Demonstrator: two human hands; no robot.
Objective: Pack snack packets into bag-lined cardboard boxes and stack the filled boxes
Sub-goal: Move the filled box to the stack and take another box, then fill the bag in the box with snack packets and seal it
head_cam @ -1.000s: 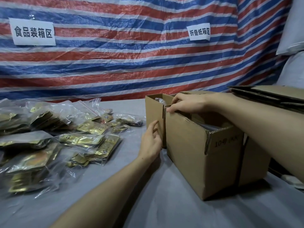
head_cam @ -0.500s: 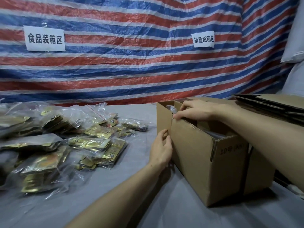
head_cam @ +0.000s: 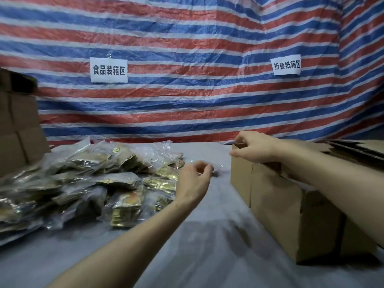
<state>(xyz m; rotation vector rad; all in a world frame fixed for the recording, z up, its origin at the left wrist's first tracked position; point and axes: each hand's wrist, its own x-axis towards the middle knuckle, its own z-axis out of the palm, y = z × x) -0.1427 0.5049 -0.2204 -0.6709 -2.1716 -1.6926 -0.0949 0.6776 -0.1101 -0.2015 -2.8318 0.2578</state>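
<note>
Gripping the top edge of the cardboard box [head_cam: 291,206] with my right hand [head_cam: 256,147], fingers curled over it, I hold my left hand [head_cam: 193,182] loosely curled and empty above the grey table [head_cam: 207,242], beside the snack packets [head_cam: 93,183] heaped left; a red-blue striped tarp [head_cam: 187,34] hangs behind.

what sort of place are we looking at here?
Probably a makeshift packing station rather than a factory line. A striped tarp serves as the backdrop, and a paper sign on it reads "food boxing area". Bagged snack packets are piled on the covered table, beside a cardboard box and flattened cartons.
</note>
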